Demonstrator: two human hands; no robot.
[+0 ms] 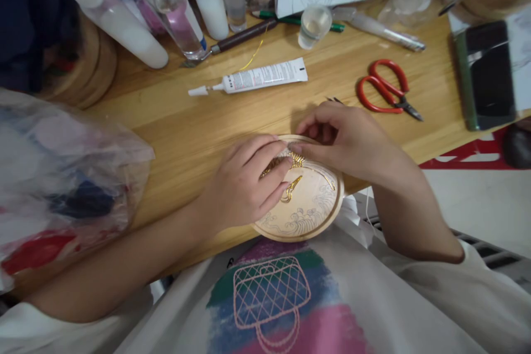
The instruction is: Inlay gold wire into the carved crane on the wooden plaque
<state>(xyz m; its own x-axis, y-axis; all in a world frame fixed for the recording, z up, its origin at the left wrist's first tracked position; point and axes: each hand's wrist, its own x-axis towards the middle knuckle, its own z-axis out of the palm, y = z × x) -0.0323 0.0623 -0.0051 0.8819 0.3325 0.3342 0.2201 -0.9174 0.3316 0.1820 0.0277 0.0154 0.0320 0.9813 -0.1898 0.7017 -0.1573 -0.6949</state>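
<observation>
A round, pale embroidery hoop lies at the table's front edge, against my body. Drawn waves and clouds mark its cloth, and shiny gold thread or wire forms shapes near the middle. My left hand rests over the hoop's left side, its fingers stretched flat across the piece and hiding part of the gold pattern. At the hoop's upper right rim is my right hand, fingers curled and the thumb reaching onto the cloth beside the left fingertips. Whatever its fingers pinch is hidden. Behind its knuckles, small dark pointed tips show.
Beyond the hoop lies a white glue tube. Red-handled scissors and a phone are to the right. A craft knife, small cup and bottles stand or lie behind. A plastic bag fills the left.
</observation>
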